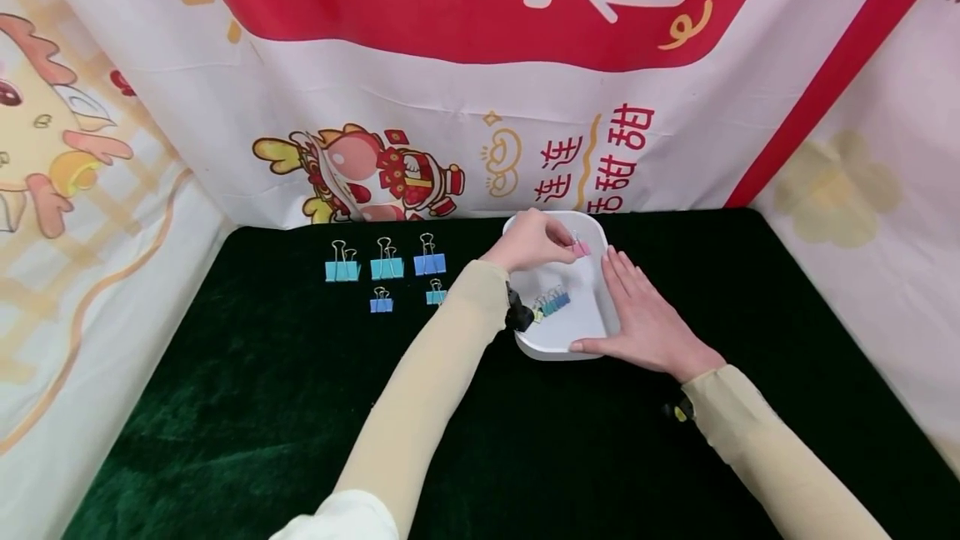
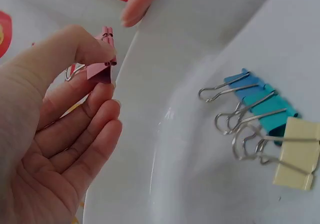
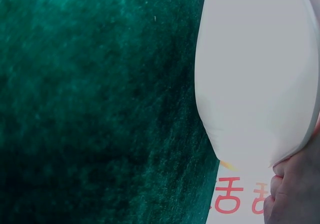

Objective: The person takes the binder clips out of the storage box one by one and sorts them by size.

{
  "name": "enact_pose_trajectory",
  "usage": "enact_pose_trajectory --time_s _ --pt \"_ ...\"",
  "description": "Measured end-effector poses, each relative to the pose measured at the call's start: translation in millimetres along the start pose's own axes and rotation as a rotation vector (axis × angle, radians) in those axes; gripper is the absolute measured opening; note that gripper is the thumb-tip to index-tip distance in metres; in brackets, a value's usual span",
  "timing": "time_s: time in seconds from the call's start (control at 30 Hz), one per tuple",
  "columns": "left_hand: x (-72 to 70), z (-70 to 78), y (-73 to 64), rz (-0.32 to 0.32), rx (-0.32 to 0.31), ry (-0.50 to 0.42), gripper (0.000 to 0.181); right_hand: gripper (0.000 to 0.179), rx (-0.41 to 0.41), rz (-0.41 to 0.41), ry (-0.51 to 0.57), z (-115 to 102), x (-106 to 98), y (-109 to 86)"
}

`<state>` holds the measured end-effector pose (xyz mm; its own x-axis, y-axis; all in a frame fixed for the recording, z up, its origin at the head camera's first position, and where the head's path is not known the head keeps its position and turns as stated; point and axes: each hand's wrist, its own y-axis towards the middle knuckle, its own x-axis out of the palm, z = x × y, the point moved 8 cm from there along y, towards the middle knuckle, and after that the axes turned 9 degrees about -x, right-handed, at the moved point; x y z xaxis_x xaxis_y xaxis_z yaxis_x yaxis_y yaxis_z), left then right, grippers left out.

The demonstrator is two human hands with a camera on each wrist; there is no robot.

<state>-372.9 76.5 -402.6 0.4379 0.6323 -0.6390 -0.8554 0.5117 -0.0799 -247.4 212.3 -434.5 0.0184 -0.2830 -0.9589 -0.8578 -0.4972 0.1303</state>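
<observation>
My left hand (image 1: 534, 242) pinches a small pink binder clip (image 2: 102, 64) between thumb and fingers, over the far part of a white tray (image 1: 531, 348). Straight fingers of my right hand (image 1: 648, 319) rest along the tray's right side, its thumb at the near rim. Inside the tray lies a row of small binder clips: a blue clip (image 2: 243, 86), a teal clip (image 2: 270, 112) and a pale yellow clip (image 2: 299, 154). The right wrist view shows the tray's outer wall (image 3: 257, 74) and part of the right hand (image 3: 297, 189).
Left of the tray, larger binder clips stand in a row: two teal clips (image 1: 342, 271) and a blue clip (image 1: 430, 263). In front of them are a small blue clip (image 1: 381, 305) and a small teal clip (image 1: 436, 297). Dark green cloth (image 1: 225, 407) covers the table; a printed curtain (image 1: 480, 90) hangs behind.
</observation>
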Motion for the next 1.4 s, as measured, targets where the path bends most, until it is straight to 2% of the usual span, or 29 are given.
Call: enact_pose_trajectory --time_s 0.13,0.3,0.7,0.93,1.1,1.23,1.4 --pt "-14.5 -13.0 -7.3 0.017 -0.046 -0.078 0.02 0.135 0.014 -0.019 0.017 -0.3 1.0 0.3" --pt "-33.3 -24.7 -18.6 0.069 -0.067 -0.106 0.021 0.134 0.032 -0.035 0.022 0.5 2.4 0.3" --pt "-77.8 -47.9 -55.4 0.151 -0.007 -0.094 0.016 0.138 0.022 -0.025 0.019 0.6 1.2 -0.2" --pt "-106.0 -60.9 -85.2 0.184 0.017 -0.083 0.014 0.136 0.008 -0.013 0.019 -0.8 1.2 0.7" --pt "-128.1 -72.8 -109.2 0.222 0.006 -0.001 0.016 0.136 0.005 -0.022 0.014 -1.0 1.6 1.7" --pt "-143.8 -86.7 -128.5 0.237 -0.026 0.039 0.017 0.136 0.011 -0.025 0.018 -1.9 0.6 1.7" --pt "-159.0 -109.9 -153.8 0.25 -0.104 0.065 0.019 0.136 0.028 -0.047 0.031 -1.6 2.2 0.7"
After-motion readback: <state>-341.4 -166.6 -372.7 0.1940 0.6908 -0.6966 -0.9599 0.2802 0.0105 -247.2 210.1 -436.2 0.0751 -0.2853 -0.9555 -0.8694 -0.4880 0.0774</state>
